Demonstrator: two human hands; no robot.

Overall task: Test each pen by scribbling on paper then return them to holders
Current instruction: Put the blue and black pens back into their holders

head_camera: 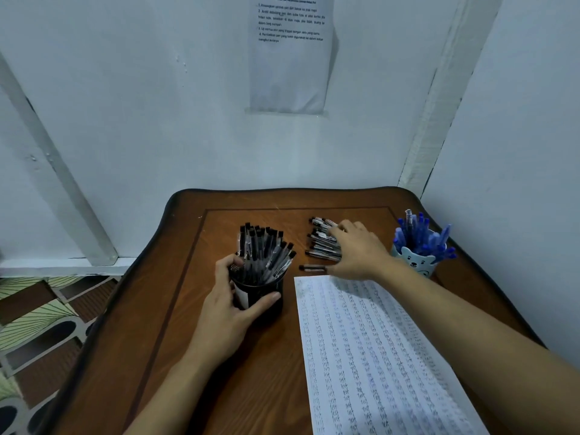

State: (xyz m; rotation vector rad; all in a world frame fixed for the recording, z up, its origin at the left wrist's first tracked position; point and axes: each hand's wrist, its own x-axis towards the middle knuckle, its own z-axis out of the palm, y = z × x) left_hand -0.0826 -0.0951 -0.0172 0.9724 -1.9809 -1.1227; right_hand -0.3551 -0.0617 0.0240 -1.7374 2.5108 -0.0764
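Note:
A black holder [262,293] full of black-capped pens [266,249] stands on the wooden table [194,309]. My left hand [229,312] grips this holder, thumb in front and fingers round its left side. To the right lies a pile of loose black pens [321,241]. My right hand [357,251] rests on the pile, its fingers curled over several of them. One single pen [312,268] lies apart, just in front of the pile. A sheet of paper [370,356] covered in rows of scribbles lies under my right forearm.
A pale blue bear-faced cup [416,262] with blue pens [420,233] stands at the table's right edge, close to my right wrist. White walls close in behind and to the right. A printed notice [290,51] hangs on the back wall. Patterned floor shows at left.

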